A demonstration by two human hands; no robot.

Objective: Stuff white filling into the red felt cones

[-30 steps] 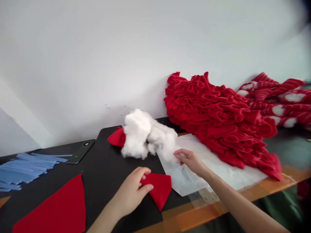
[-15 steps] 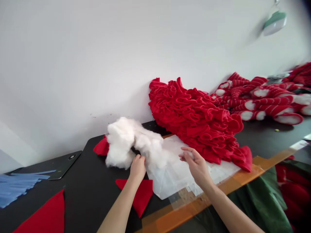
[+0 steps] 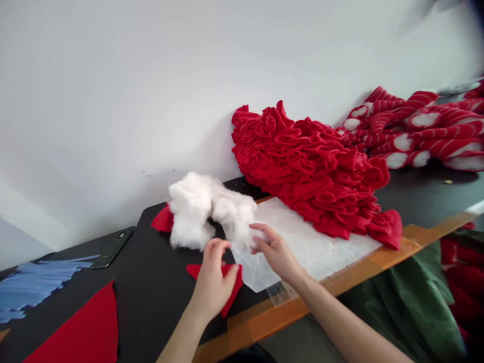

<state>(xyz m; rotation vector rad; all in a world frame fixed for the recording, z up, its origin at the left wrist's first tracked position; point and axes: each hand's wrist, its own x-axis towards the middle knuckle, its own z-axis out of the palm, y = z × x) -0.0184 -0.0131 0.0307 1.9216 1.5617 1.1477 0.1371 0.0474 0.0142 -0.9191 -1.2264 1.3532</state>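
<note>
The loose white polyester stuffing [image 3: 202, 212] lies in a soft heap on the black table [image 3: 159, 287], a red felt piece [image 3: 162, 221] poking out behind it. The left hand [image 3: 215, 280] sits just in front of the heap, its fingers bunched toward the thumb above a red felt triangle [image 3: 236, 285]; whether it pinches a wisp of fibre or the felt, the view cannot settle. The right hand [image 3: 274, 254] is half open, fingers curved, their tips at the heap's lower edge and over a clear plastic sheet [image 3: 302, 242]. It shows no clear pinch either. A light touch suits fibre like this (a hard squeeze would only pack it into a lump), and keeping both hands close together holds the loose tufts in one mass.

Farther out, a pile of ruffled red felt [image 3: 310, 171] rests on the plastic against the white wall [image 3: 113, 101], with red-and-white striped stockings [image 3: 416, 131] beyond it. To the left lie blue strips [image 3: 34, 285] and a large red felt triangle [image 3: 75, 327] — well clear of the hands.
</note>
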